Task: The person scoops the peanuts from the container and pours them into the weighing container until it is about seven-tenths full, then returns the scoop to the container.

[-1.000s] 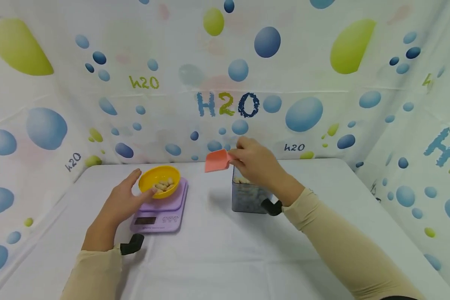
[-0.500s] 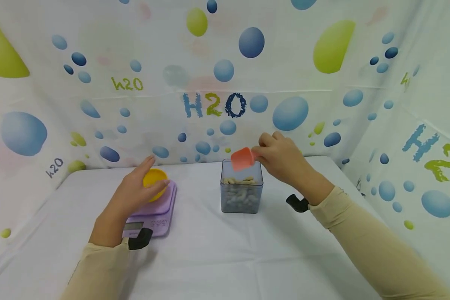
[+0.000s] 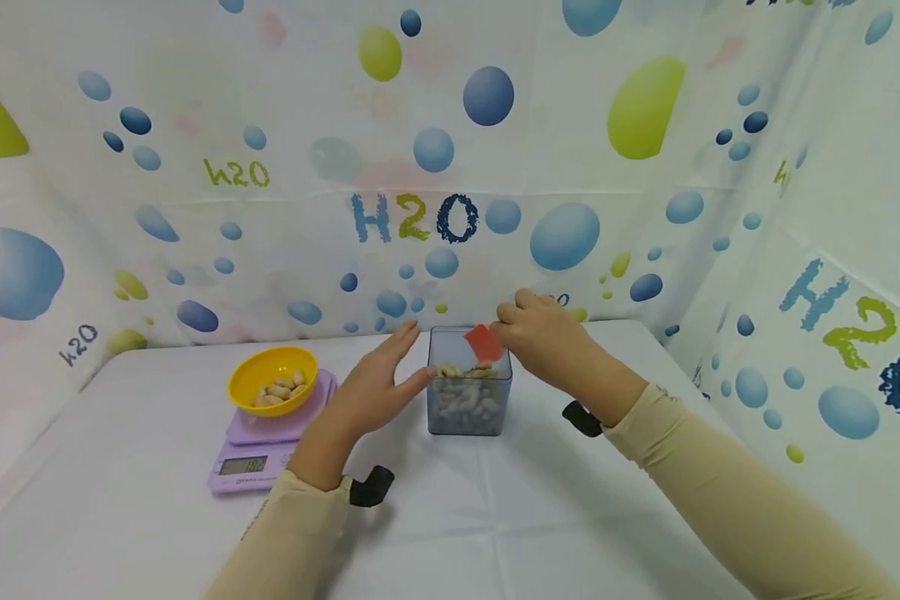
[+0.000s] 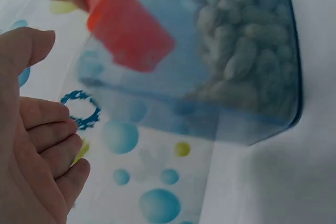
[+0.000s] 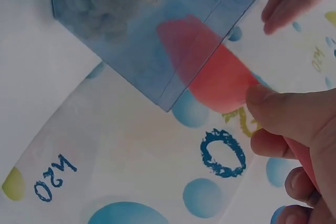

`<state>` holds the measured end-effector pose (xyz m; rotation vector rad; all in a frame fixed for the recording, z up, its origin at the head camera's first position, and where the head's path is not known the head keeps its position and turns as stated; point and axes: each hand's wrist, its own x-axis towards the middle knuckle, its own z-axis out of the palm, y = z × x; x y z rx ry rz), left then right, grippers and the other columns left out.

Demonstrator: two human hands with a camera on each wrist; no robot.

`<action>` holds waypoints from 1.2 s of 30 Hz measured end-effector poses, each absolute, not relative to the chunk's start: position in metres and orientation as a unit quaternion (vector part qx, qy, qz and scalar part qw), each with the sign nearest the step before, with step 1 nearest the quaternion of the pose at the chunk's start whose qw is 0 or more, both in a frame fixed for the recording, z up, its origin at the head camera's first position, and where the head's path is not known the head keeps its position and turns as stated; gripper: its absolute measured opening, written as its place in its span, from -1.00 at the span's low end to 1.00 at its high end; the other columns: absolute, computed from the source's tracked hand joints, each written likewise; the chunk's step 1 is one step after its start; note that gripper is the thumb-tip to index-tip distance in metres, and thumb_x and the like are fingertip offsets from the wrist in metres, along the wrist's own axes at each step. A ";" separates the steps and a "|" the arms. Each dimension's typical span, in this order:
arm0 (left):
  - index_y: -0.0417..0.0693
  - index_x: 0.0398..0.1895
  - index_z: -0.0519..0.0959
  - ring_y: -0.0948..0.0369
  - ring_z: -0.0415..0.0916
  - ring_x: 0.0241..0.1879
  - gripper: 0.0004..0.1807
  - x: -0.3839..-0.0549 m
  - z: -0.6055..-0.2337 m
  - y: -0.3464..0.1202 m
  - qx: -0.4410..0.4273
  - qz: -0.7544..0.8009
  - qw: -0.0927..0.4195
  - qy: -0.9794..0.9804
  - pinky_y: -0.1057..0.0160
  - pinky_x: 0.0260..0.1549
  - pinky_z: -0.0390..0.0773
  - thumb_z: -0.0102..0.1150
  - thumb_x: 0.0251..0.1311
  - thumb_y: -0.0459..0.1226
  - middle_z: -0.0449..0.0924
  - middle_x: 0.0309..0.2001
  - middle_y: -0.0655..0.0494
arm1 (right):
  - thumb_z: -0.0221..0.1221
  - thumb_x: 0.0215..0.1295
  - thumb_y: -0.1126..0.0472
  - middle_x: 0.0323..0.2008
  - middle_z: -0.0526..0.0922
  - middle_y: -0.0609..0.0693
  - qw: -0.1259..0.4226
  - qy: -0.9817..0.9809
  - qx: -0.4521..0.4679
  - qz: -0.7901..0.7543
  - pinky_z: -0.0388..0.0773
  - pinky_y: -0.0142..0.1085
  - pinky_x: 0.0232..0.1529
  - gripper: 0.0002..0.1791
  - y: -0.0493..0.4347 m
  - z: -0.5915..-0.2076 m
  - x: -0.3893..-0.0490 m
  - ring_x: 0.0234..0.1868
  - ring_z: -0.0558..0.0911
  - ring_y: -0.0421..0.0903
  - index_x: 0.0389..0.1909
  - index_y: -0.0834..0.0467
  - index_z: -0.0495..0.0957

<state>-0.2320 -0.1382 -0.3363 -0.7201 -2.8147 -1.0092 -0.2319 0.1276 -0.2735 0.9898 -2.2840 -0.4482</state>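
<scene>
My right hand [image 3: 543, 337] grips the handle of a red scoop [image 3: 485, 342], thumb and fingers curled round it. The scoop's blade dips below the rim of a clear bluish square container [image 3: 467, 408], above the peanuts in their shells [image 4: 247, 51] that fill its lower part. In the right wrist view the scoop [image 5: 220, 82] shows partly through the container wall. My left hand [image 3: 371, 387] is beside the container's left side, fingers extended and thumb apart, holding nothing. In the left wrist view the left hand [image 4: 37, 135] has its palm turned toward the container.
On the left a purple kitchen scale [image 3: 243, 465] carries a yellow bowl [image 3: 243, 371] with several peanuts in it. The left forearm overlaps part of the scale. A white cloth with blue and green spots [image 3: 307, 250] hangs behind the white-covered table [image 3: 435, 517].
The left hand has left the yellow bowl and moved right to the container. The right hand has brought the red scoop over and down into the container's mouth.
</scene>
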 end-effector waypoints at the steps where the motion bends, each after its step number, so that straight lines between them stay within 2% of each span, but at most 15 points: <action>1: 0.08 0.57 0.04 0.04 -0.02 0.54 -0.18 -0.233 -0.339 -0.133 -0.237 -0.336 0.032 -0.911 -0.12 0.44 0.13 0.01 0.37 0.15 -0.06 0.58 0.19 | 0.34 0.14 0.38 -0.42 0.59 -0.03 0.295 -0.863 0.372 -0.173 0.34 -0.35 -0.46 -0.78 0.127 -0.273 -0.231 -0.40 0.38 -0.06 -0.19 0.10 0.74; 4: 0.07 0.57 0.03 0.08 -0.04 0.55 -0.21 -0.235 -0.348 -0.122 -0.244 -0.352 0.029 -0.903 -0.08 0.45 0.11 -0.06 0.40 0.16 -0.09 0.58 0.21 | 0.38 0.12 0.37 -0.35 0.64 -0.03 0.272 -0.866 0.373 -0.192 0.45 -0.36 -0.38 -0.72 0.123 -0.271 -0.230 -0.35 0.41 -0.05 -0.12 0.11 0.74; 8: 0.03 0.56 0.04 0.11 -0.05 0.55 -0.26 -0.237 -0.355 -0.118 -0.251 -0.358 0.030 -0.899 -0.05 0.47 0.08 -0.13 0.45 0.13 -0.08 0.58 0.18 | 0.45 0.05 0.32 -0.35 0.65 -0.04 0.252 -0.860 0.380 -0.227 0.49 -0.35 -0.34 -0.71 0.115 -0.270 -0.228 -0.35 0.39 -0.06 -0.15 0.11 0.74; 16: 0.09 0.56 0.08 0.14 0.00 0.53 -0.25 -0.239 -0.359 -0.120 -0.255 -0.360 0.041 -0.897 -0.04 0.46 0.13 -0.07 0.41 0.14 -0.05 0.56 0.29 | 0.45 0.08 0.18 -0.45 0.63 -0.09 0.243 -0.846 0.391 -0.270 0.34 -0.35 -0.48 -0.81 0.106 -0.279 -0.234 -0.43 0.36 -0.11 -0.24 0.05 0.75; 21: 0.09 0.55 0.10 0.16 0.03 0.52 -0.24 -0.238 -0.361 -0.120 -0.252 -0.359 0.046 -0.898 -0.01 0.45 0.16 -0.03 0.39 0.15 -0.03 0.55 0.32 | 0.44 0.09 0.18 -0.42 0.67 -0.10 0.224 -0.842 0.405 -0.278 0.38 -0.34 -0.44 -0.81 0.104 -0.280 -0.237 -0.40 0.40 -0.11 -0.23 0.00 0.77; 29: 0.08 0.54 0.13 0.14 0.06 0.52 -0.23 -0.237 -0.359 -0.119 -0.250 -0.357 0.042 -0.899 -0.03 0.42 0.20 0.03 0.36 0.15 0.04 0.55 0.25 | 0.46 0.05 0.26 -0.32 0.75 -0.05 0.120 -0.882 0.405 -0.208 0.54 -0.33 -0.28 -0.75 0.098 -0.266 -0.239 -0.31 0.50 -0.08 -0.19 0.05 0.77; 33: 0.12 0.54 0.12 0.14 0.05 0.52 -0.21 -0.236 -0.358 -0.120 -0.239 -0.358 0.035 -0.902 -0.04 0.41 0.22 0.04 0.34 0.17 0.03 0.55 0.26 | 0.45 0.06 0.29 -0.36 0.76 -0.04 0.134 -0.890 0.408 -0.150 0.53 -0.38 -0.35 -0.78 0.095 -0.259 -0.238 -0.35 0.49 -0.08 -0.23 0.05 0.78; 36: 0.13 0.54 0.12 0.15 0.04 0.52 -0.21 -0.236 -0.358 -0.121 -0.234 -0.359 0.035 -0.903 -0.04 0.42 0.21 0.05 0.34 0.17 0.02 0.55 0.29 | 0.48 0.01 0.26 -0.38 0.74 -0.04 0.150 -0.893 0.386 -0.176 0.52 -0.36 -0.35 -0.78 0.093 -0.256 -0.239 -0.35 0.46 -0.07 -0.26 0.05 0.78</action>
